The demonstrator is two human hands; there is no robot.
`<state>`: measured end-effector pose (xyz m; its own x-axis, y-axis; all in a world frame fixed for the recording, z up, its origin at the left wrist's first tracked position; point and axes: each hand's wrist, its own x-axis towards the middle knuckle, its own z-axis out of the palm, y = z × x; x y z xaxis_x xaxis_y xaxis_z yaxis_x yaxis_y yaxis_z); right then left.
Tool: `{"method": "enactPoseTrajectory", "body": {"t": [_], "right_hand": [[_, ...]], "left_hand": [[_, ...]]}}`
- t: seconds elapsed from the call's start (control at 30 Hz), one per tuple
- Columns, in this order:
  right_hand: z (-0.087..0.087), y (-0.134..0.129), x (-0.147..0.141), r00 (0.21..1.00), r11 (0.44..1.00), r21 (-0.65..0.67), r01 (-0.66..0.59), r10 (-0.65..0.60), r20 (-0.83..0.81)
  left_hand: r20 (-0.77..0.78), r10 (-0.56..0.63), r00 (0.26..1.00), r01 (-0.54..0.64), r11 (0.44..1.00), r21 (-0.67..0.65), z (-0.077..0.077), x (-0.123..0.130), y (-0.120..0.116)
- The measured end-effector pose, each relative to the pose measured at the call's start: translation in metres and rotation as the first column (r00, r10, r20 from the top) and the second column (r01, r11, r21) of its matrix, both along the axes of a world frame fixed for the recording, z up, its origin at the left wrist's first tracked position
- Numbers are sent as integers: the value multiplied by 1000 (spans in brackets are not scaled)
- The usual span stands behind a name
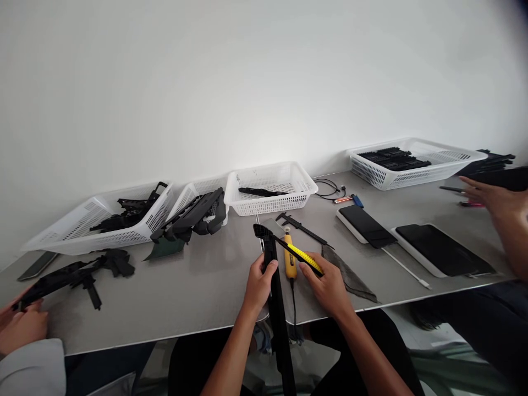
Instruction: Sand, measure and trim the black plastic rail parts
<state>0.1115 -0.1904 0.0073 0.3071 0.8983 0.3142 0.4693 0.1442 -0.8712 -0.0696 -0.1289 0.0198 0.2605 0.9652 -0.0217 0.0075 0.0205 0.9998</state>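
In my left hand (pixel 260 283) is a long black plastic part (pixel 278 319), held upright near its top, with its lower end hanging past the table's front edge. My right hand (pixel 328 280) grips a yellow-and-black handled tool (pixel 304 257); its thin dark front end reaches the upper part of the black piece. What the tip touches is too small to tell. Just behind, between my hands, lies a yellow corded tool (pixel 290 264). A black caliper (pixel 305 228) and a dark grey cloth (pixel 350 278) are on the table beyond and beside my right hand.
White baskets (pixel 268 207) (pixel 388 179) hold black parts along the wall. Dark phones (pixel 367 225) (pixel 443 248) lie on white blocks at right. A person's hands (pixel 25 330) hold a black assembly (pixel 66 278) at left; another person's hand (pixel 505 206) is at right.
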Motion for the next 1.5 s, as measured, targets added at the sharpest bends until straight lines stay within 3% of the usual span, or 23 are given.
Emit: {"method": "enactPoseTrajectory", "body": {"t": [0.13, 0.3, 1.17, 1.33, 1.5], "right_hand": [[1, -1, 0, 999, 999, 3, 40, -40, -1], [3, -2, -1, 999, 999, 14, -33, 33, 6], [5, -3, 1, 996, 996, -4, 87, -87, -11], [6, -4, 0, 1000, 1000, 20, 13, -13, -3], [7, -5, -1, 1000, 999, 32, 26, -26, -2]], "left_hand": [[-11, -10, 1000, 10, 1000, 16, 2, 0, -1], [-19, -18, 1000, 19, 999, 42, 3, 0, -2], [-41, -43, 998, 45, 998, 38, 0, 0, -1], [-54, -54, 997, 57, 997, 53, -2, 0, -1], [-60, -67, 996, 70, 996, 48, -4, -1, 0]]}}
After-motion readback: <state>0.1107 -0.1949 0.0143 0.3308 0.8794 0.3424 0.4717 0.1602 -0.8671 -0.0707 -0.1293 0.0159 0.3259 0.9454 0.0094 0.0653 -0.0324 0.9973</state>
